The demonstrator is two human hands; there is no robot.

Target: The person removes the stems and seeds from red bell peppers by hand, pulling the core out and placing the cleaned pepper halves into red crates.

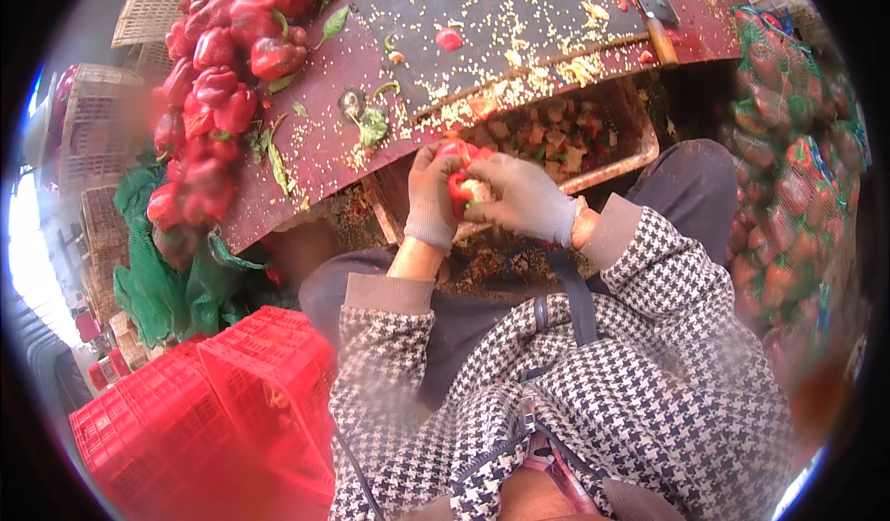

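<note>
Between my two gloved hands, over the near edge of the table, is a red bell pepper [457, 186] with its pale seed core showing. My left hand [432, 194] grips it from the left, the fingers wrapped round its side. From the right, my right hand [518, 198] has its fingers on the pepper at the pale core. Beneath and behind the hands, a tray [650, 147] holds cut pepper cores and scraps. A large knife with a wooden handle [660, 40] lies at the table's right edge. Whole red peppers [215, 86] are heaped at the table's left.
Seeds and scraps litter the dark board [480, 6] on the red table [327, 152]. Green mesh bags of peppers [789, 194] stand at right. Red plastic crates [271, 354] and green netting [156, 277] are at left, with pale woven-pattern crates [101, 128] beyond.
</note>
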